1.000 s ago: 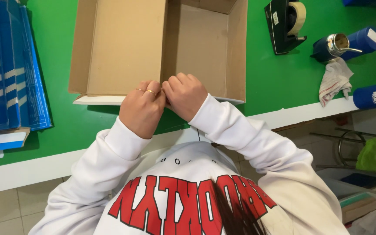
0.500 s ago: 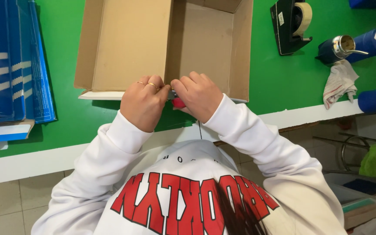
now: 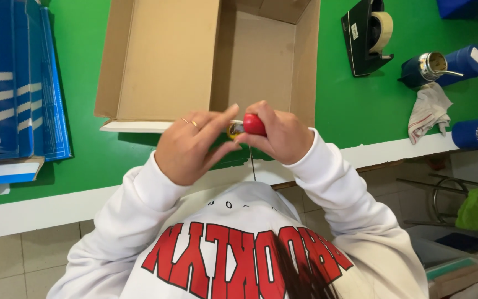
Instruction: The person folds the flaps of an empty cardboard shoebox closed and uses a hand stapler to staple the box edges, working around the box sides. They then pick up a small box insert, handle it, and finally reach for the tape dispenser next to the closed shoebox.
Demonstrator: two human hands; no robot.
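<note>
Red and small, the object (image 3: pixel 254 124) is sitting in our right hand (image 3: pixel 280 135), fingers curling tight around it, just before the open cardboard box (image 3: pixel 167 61). Our left hand (image 3: pixel 192 147) is pinching its yellowish tip, perhaps a cap.

There was one open cardboard box (image 3: pixel 195 61) on the green bench (image 3: pixel 349 116). Two hands (image 3: pixel 195 147) met over one small red object (image 3: pixel 254 125). One black tape dispenser (image 3: pixel 367 37) stood farther off, with one crumpled cloth (image 3: pixel 428 109). Three blue cylinders (image 3: pixel 477 133) showed, possibly bottles. One stack of blue flat cartons (image 3: pixel 15 83) lay beside the box.
</note>
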